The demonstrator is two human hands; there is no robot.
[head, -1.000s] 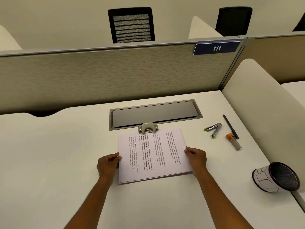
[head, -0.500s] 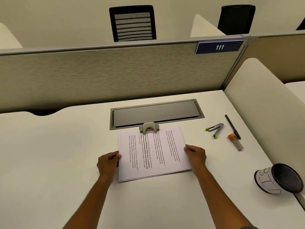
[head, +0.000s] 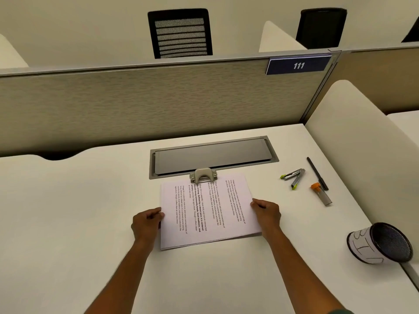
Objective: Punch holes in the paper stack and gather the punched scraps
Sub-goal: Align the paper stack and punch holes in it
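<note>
Head view: left hand (head: 147, 225) and right hand (head: 267, 214) pinch paper stack (head: 208, 211) edges; fingertips seemingly tucked beneath.

Soft, even light falls from above and fills the frame; the scene is moderately bright with a warm, yellowish cast. The pale surface (head: 68, 211) shows no glare. Shadows are faint: a thin dark line under the near edge of the paper (head: 204, 211), a soft shade under the cup (head: 381, 243) lying on its side, and a darker gap where the surface meets the partition (head: 136, 105). The wide lens bends straight lines, so the partition's top rail curves and the edges stretch. Focus is fair; the printed text is soft, and the chairs (head: 180, 32) look slightly blurred.
</note>
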